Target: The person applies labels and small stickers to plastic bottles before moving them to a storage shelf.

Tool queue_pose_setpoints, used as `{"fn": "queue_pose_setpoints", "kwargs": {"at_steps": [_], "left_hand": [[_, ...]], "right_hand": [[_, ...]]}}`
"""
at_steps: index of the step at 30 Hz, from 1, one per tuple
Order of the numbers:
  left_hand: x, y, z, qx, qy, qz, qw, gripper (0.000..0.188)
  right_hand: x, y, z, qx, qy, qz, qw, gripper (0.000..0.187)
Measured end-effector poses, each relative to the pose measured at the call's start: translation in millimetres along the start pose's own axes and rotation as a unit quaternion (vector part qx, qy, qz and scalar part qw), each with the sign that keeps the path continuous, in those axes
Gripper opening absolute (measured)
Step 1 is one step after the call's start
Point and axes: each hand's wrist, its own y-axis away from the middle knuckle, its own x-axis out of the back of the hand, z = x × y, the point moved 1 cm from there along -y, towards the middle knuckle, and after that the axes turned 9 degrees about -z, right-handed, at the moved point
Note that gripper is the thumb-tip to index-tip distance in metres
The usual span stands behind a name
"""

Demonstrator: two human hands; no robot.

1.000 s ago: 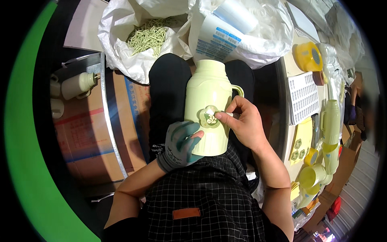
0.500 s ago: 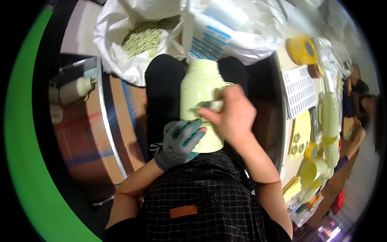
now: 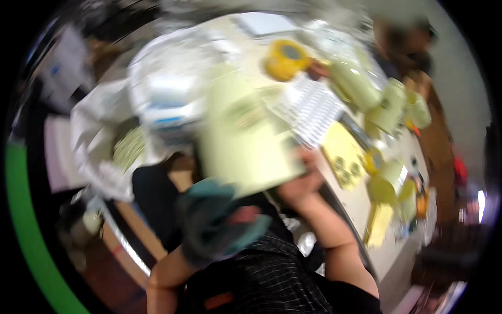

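Note:
A pale yellow-green thermos jug [image 3: 243, 152] is lifted in front of me, tilted and smeared by motion. A greyish round mark [image 3: 247, 116] shows on its side. My bare right hand [image 3: 303, 180] grips the jug at its lower right end, its fingers partly hidden behind it. Just below the jug's lower left edge is my left hand [image 3: 222, 225], in a grey and green glove with a bare fingertip showing. Motion blurs its fingers, and I cannot tell whether it touches the jug.
On the table [image 3: 334, 193] at right are a yellow tape roll [image 3: 286, 60], a printed sheet [image 3: 308, 110], a yellow sheet with round stickers [image 3: 342, 157] and several pale green jug parts [image 3: 387, 180]. A white bag [image 3: 94, 123] of green strips [image 3: 129, 148] stands left. Another person [image 3: 402, 39] is at the far right.
The jug has risen off my lap and tilted, and my right hand has moved from its side to its lower end. My left hand has turned. The view has swung right.

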Motion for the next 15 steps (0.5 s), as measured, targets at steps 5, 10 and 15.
{"fn": "queue_pose_setpoints", "kwargs": {"at_steps": [5, 10, 15], "left_hand": [[-50, 6, -16, -0.015, 0.017, 0.014, 1.0, 0.05], [17, 86, -157, 0.184, -0.176, -0.013, 0.967, 0.054], [104, 307, -296, 0.577, -0.332, -0.07, 0.743, 0.063]], "right_hand": [[-1, -17, 97, -0.141, 0.172, -0.157, 0.962, 0.028], [-51, -16, 104, -0.075, 0.2, -0.294, 0.932, 0.031], [-61, -15, 100, -0.017, 0.203, -0.372, 0.906, 0.036]]}}
